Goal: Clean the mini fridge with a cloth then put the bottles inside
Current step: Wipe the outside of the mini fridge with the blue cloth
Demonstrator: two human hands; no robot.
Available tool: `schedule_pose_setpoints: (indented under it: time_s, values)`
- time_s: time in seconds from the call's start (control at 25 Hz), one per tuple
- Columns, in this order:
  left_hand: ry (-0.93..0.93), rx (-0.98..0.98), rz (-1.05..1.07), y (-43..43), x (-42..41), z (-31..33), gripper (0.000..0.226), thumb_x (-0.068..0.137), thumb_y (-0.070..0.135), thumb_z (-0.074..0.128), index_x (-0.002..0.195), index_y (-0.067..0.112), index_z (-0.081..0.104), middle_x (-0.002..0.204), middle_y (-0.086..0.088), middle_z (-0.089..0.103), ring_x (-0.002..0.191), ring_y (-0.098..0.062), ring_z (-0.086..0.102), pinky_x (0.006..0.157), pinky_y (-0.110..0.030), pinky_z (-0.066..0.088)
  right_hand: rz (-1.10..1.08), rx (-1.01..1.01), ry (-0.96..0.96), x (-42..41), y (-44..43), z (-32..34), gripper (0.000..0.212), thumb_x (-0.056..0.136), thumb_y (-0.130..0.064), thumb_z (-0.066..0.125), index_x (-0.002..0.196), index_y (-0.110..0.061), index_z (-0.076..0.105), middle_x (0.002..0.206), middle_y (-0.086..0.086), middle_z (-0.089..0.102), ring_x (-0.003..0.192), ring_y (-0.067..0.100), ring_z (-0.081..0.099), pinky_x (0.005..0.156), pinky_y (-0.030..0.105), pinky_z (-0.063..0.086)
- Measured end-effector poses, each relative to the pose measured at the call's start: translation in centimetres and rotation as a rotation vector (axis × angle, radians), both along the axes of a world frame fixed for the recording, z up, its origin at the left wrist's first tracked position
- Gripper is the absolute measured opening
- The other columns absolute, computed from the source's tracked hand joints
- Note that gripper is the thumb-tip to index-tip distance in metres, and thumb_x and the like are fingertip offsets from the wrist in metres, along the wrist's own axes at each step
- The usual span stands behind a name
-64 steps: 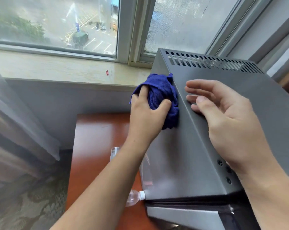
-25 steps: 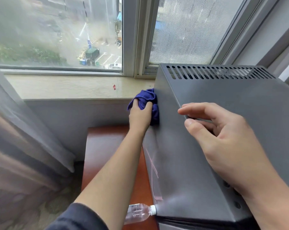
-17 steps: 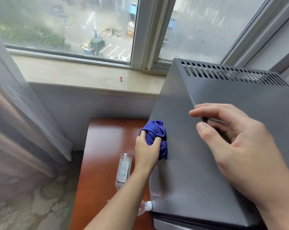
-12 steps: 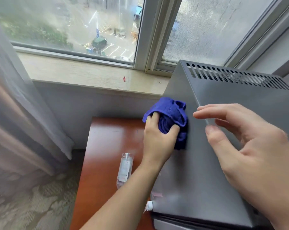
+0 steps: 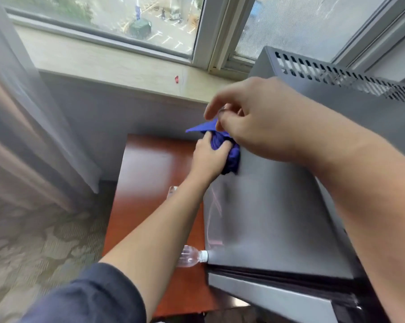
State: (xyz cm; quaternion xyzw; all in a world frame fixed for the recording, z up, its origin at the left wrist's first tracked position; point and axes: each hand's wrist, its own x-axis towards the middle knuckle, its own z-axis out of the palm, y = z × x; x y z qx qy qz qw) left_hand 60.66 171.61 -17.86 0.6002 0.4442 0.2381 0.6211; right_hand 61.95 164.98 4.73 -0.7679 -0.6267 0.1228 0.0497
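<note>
The grey mini fridge [image 5: 276,213] stands on a reddish wooden table [image 5: 150,173] by the window. My left hand [image 5: 208,157] grips a bunched blue cloth [image 5: 231,157] against the fridge's left side, near its top edge. My right hand [image 5: 255,122] has come over from the fridge top and pinches a corner of the same cloth between thumb and fingers. A clear plastic bottle [image 5: 192,259] with a white cap lies on the table beside the fridge's front left corner. The tip of a second bottle [image 5: 172,191] peeks out behind my left forearm.
A stone window sill [image 5: 117,66] runs behind the table, with a small red speck [image 5: 176,79] on it. Sheer curtains [image 5: 22,117] hang at the left over patterned carpet [image 5: 38,248]. Vent slots [image 5: 336,73] line the fridge's rear top.
My right hand left the fridge top and reached left to pinch the cloth's upper corner. My left hand with the cloth has kept rubbing along the fridge's left side.
</note>
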Motion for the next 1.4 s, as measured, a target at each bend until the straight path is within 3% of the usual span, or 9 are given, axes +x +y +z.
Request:
schedule_pose_setpoints:
  time_s: [0.16, 0.24, 0.4, 0.56, 0.72, 0.96, 1.16, 1.24, 1.4]
  values:
    - [0.066, -0.119, -0.013, -7.6, -4.4, -6.9, 0.055, 0.075, 0.058, 0.058, 0.122, 0.032, 0.062, 0.117, -0.004, 0.068, 0.109, -0.023, 0.065, 0.101, -0.043, 0.051, -0.001, -0.123, 0.000, -0.1, 0.0, -1.0, 0.032, 0.102, -0.019, 0.047, 0.113, -0.035, 0.072, 0.107, -0.009, 0.072, 0.092, 0.009, 0.062, 0.075, 0.019, 0.040]
    - [0.109, -0.147, -0.079, -10.7, -6.8, -8.1, 0.059, 0.072, 0.062, 0.055, 0.122, 0.032, 0.061, 0.116, -0.004, 0.067, 0.110, -0.024, 0.065, 0.102, -0.043, 0.050, 0.029, -0.215, -0.019, -0.6, -0.1, -1.5, 0.032, 0.103, -0.020, 0.047, 0.116, -0.037, 0.071, 0.104, -0.015, 0.071, 0.088, 0.006, 0.061, 0.068, 0.014, 0.040]
    - [0.080, -0.133, -0.191, -15.8, -11.2, -8.0, 0.051, 0.075, 0.051, 0.058, 0.122, 0.033, 0.062, 0.123, 0.000, 0.061, 0.120, -0.014, 0.056, 0.109, -0.031, 0.041, 0.047, -0.333, -0.016, -1.2, -0.4, -2.4, 0.030, 0.104, -0.024, 0.048, 0.116, -0.042, 0.069, 0.094, -0.019, 0.075, 0.083, -0.014, 0.059, 0.073, 0.013, 0.043]
    - [0.087, -0.170, -0.198, -19.7, -12.9, -7.9, 0.038, 0.082, 0.047, 0.062, 0.117, 0.032, 0.058, 0.120, 0.002, 0.054, 0.119, -0.012, 0.052, 0.106, -0.023, 0.036, 0.015, -0.305, 0.032, -1.7, -0.3, -2.8, 0.026, 0.104, -0.027, 0.048, 0.110, -0.042, 0.069, 0.090, -0.018, 0.076, 0.075, -0.003, 0.069, 0.066, 0.013, 0.045]
    - [0.080, -0.198, -0.083, -16.9, -9.8, -8.7, 0.039, 0.095, 0.034, 0.066, 0.130, 0.022, 0.056, 0.125, -0.004, 0.051, 0.122, -0.021, 0.052, 0.106, -0.028, 0.037, -0.021, -0.257, 0.041, -1.1, -0.3, -3.3, 0.028, 0.104, -0.024, 0.046, 0.108, -0.040, 0.069, 0.086, -0.018, 0.076, 0.067, -0.004, 0.069, 0.064, 0.015, 0.046]
    - [0.009, -0.101, -0.026, -5.7, -3.6, -8.1, 0.045, 0.095, 0.030, 0.065, 0.137, 0.016, 0.056, 0.138, -0.014, 0.053, 0.128, -0.030, 0.052, 0.109, -0.036, 0.041, -0.180, -0.081, 0.085, 0.3, 0.3, -3.6, 0.040, 0.104, -0.013, 0.039, 0.108, -0.038, 0.070, 0.091, -0.016, 0.076, 0.077, 0.003, 0.073, 0.083, 0.033, 0.059]
    - [-0.008, -0.032, -0.027, 2.1, 0.8, -6.8, 0.051, 0.091, 0.041, 0.059, 0.138, 0.023, 0.052, 0.134, -0.014, 0.059, 0.123, -0.031, 0.058, 0.107, -0.041, 0.047, -0.197, -0.156, 0.097, 0.6, 0.9, -4.4, 0.048, 0.098, -0.003, 0.038, 0.109, -0.033, 0.072, 0.090, -0.010, 0.076, 0.078, 0.014, 0.075, 0.074, 0.043, 0.064]
    - [0.017, -0.027, -0.058, 3.9, 1.9, -7.5, 0.054, 0.088, 0.046, 0.057, 0.139, 0.030, 0.050, 0.132, -0.013, 0.062, 0.121, -0.031, 0.060, 0.105, -0.042, 0.048, -0.191, -0.173, 0.106, 0.5, 1.0, -4.6, 0.045, 0.095, -0.002, 0.043, 0.108, -0.033, 0.073, 0.092, -0.004, 0.077, 0.081, 0.021, 0.076, 0.072, 0.044, 0.064]
    - [0.058, -0.090, -0.092, 3.7, 1.5, -8.5, 0.047, 0.094, 0.038, 0.057, 0.139, 0.025, 0.051, 0.132, -0.010, 0.065, 0.120, -0.030, 0.061, 0.099, -0.034, 0.048, -0.159, -0.186, 0.052, 0.1, 0.8, -4.4, 0.044, 0.098, -0.008, 0.042, 0.113, -0.036, 0.071, 0.112, -0.007, 0.072, 0.098, 0.012, 0.068, 0.085, 0.031, 0.056]
